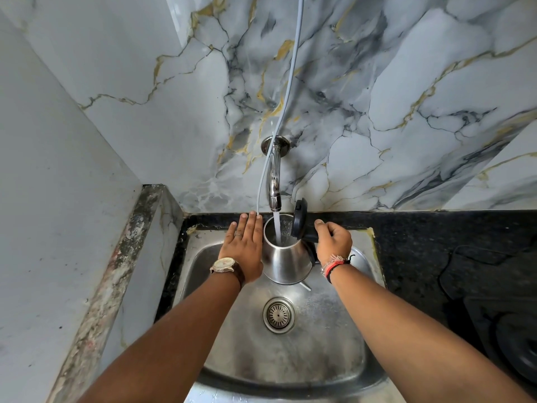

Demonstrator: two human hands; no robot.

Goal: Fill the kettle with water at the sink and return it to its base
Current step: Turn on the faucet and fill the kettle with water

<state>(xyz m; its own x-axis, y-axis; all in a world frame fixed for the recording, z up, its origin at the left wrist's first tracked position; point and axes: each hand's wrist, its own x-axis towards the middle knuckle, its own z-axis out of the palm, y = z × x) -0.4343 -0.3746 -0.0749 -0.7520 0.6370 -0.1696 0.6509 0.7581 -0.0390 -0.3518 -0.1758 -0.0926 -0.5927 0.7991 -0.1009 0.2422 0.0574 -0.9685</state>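
Note:
A steel kettle [286,261] is held upright over the steel sink [334,338], its black lid [298,218] flipped up. Water streams from the chrome tap [274,181] straight into the kettle's mouth. My right hand [332,239] is closed around the kettle's black handle on the right side. My left hand [245,247] lies flat with fingers extended against the kettle's left wall. The kettle's round black base [520,344] sits on the counter at the right edge, partly cut off.
A grey hose [286,112] hangs down the marble wall past the tap to the sink's rim. The drain strainer [279,315] lies in the basin's middle. Black granite counter [421,242] runs to the right with a black cord [447,266]. A wall ledge borders the left.

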